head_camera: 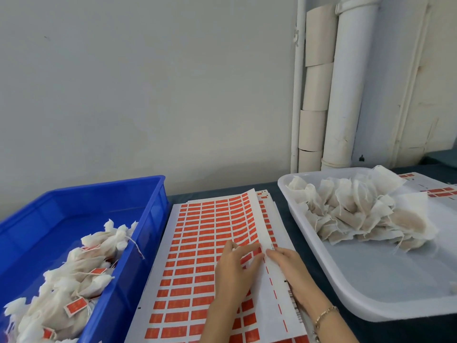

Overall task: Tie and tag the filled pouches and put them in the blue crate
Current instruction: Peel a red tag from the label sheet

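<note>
A sheet of red sticker tags (197, 243) lies on the table in front of me, on top of more such sheets. My left hand (235, 268) rests flat on it, fingertips touching red tags near the sheet's right column. My right hand (289, 266) presses the white right margin, its fingertips close to those of the left. Neither hand holds a pouch. At the left, the blue crate (150, 194) holds several tied pouches with red tags (81, 276). To the right is a white tray (371, 293) with a pile of filled, untied pouches (358, 214).
The table has a dark cover (284, 201). A grey wall stands close behind, with white pipes (346, 95) and cardboard tubes (314, 95) at the back right. More tag sheets (440, 191) lie beyond the tray. I wear a bracelet (324, 315) on my right wrist.
</note>
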The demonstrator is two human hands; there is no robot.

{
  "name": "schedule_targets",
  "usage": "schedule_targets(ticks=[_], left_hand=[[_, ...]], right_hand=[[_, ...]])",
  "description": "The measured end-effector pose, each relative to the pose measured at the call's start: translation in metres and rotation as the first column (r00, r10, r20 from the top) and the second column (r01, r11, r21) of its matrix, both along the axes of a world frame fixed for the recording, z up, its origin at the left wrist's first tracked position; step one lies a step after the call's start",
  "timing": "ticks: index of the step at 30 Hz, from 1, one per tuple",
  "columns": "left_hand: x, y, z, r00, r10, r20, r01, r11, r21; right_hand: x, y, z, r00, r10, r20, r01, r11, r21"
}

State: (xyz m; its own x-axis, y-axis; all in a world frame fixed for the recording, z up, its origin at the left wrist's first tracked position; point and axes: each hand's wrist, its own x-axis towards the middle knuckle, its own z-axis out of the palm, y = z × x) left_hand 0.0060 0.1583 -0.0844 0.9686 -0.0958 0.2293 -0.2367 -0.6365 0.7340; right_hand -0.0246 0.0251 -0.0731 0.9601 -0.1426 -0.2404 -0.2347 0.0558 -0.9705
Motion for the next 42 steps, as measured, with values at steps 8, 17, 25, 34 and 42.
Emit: schedule_targets(ticks=[8, 17, 25, 34, 42], left_hand=[[0.001, 0.006, -0.01, 1.0, -0.027, 0.009, 0.028, 0.995, -0.094], [0.003, 0.002, -0.012, 0.994, -0.031, 0.101, 0.037, 0.998, -0.057], [0.003, 0.003, -0.012, 0.995, -0.081, 0.066, 0.086, 0.993, -0.086], [0.0, 0.001, -0.011, 0.984, -0.081, 0.156, 0.09, 0.995, -0.05], [0.0, 0.0, -0.012, 0.98, -0.031, 0.198, 0.041, 0.998, -0.047]], right_hand=[[0.003, 0.001, -0.006, 0.999, -0.04, -0.008, 0.04, 0.999, 0.016], [0.007, 0.001, -0.013, 0.997, -0.081, -0.005, 0.081, 0.997, -0.002], [0.004, 0.001, -0.01, 0.995, -0.095, 0.006, 0.095, 0.995, -0.01], [0.007, 0.001, -0.013, 0.993, -0.118, 0.012, 0.118, 0.993, -0.002], [0.008, 0.001, -0.016, 0.995, -0.102, 0.019, 0.101, 0.995, 0.012]])
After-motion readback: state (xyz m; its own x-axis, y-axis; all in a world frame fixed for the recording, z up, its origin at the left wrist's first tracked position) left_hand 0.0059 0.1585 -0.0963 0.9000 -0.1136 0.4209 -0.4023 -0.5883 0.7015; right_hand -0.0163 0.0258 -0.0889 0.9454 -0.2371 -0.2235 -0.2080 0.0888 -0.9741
